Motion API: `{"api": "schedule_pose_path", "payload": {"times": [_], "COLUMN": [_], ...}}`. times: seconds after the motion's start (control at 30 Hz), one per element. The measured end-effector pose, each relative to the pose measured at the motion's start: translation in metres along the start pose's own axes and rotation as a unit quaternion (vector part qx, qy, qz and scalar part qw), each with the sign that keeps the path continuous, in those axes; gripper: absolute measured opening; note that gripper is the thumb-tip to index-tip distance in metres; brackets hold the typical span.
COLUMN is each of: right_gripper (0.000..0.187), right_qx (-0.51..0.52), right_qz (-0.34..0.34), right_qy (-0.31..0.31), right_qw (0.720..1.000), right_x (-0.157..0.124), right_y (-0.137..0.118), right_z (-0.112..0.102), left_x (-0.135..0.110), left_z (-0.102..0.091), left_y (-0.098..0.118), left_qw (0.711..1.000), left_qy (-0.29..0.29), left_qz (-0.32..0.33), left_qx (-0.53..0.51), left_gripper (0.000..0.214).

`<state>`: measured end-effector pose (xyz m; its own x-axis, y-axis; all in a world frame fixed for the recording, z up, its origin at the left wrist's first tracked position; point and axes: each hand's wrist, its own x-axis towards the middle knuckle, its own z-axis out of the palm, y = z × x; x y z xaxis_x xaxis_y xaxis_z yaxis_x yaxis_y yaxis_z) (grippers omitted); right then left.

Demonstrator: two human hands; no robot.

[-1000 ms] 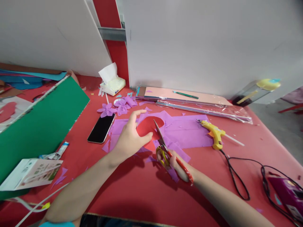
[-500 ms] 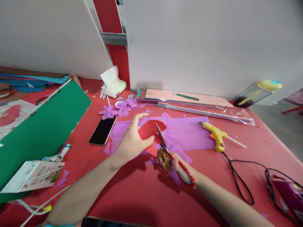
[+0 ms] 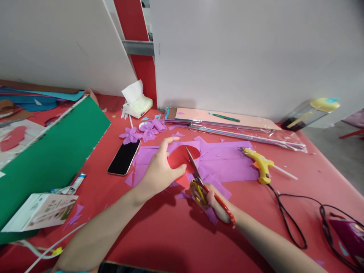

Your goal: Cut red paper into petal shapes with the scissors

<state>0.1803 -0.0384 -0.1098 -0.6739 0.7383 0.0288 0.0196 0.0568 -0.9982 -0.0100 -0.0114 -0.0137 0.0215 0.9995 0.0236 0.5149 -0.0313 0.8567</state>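
My left hand [image 3: 158, 170] pinches a rounded piece of red paper [image 3: 182, 157] between thumb and fingers, just above the table. My right hand [image 3: 216, 203] grips red and yellow scissors [image 3: 203, 182], whose blades cut into the right side of the red paper. Under both lie purple paper sheets [image 3: 224, 161] and several purple scraps on the red table [image 3: 159, 235].
A black phone [image 3: 124, 157] lies left of my left hand, with purple paper flowers [image 3: 142, 131] and a tissue pack [image 3: 136, 102] behind it. A yellow glue gun [image 3: 260, 165] and its black cord [image 3: 290, 216] sit to the right. A green board [image 3: 54, 151] leans at left.
The view has shifted slightly. Both hands stay at the red paper, and the scissors have worked a little further along its edge.
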Motion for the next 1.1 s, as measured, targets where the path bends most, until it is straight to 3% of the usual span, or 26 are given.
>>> {"api": "schedule_pose_path", "payload": {"times": [0.47, 0.77, 0.93, 1.1], "right_gripper": [0.062, 0.059, 0.068, 0.070], "right_qx": [-0.004, 0.027, 0.068, 0.059], "right_qz": [0.050, 0.093, 0.104, 0.120], "right_qy": [0.023, -0.003, -0.040, -0.032], "right_qw": [0.998, 0.995, 0.991, 0.991], "right_x": [-0.002, -0.005, -0.007, -0.004], "right_y": [0.000, -0.004, -0.014, -0.025], "right_z": [0.000, -0.002, -0.003, -0.006], "left_x": [0.000, 0.005, 0.012, 0.020], "left_z": [-0.002, -0.004, -0.011, -0.025], "left_y": [0.001, -0.005, -0.014, -0.019], "left_qw": [1.000, 0.999, 1.000, 0.997], "left_qy": [-0.016, -0.026, 0.011, 0.069], "left_qz": [-0.016, -0.021, 0.000, 0.018], "left_qx": [-0.003, -0.003, -0.012, -0.044], "left_gripper": [0.057, 0.057, 0.057, 0.054]}}
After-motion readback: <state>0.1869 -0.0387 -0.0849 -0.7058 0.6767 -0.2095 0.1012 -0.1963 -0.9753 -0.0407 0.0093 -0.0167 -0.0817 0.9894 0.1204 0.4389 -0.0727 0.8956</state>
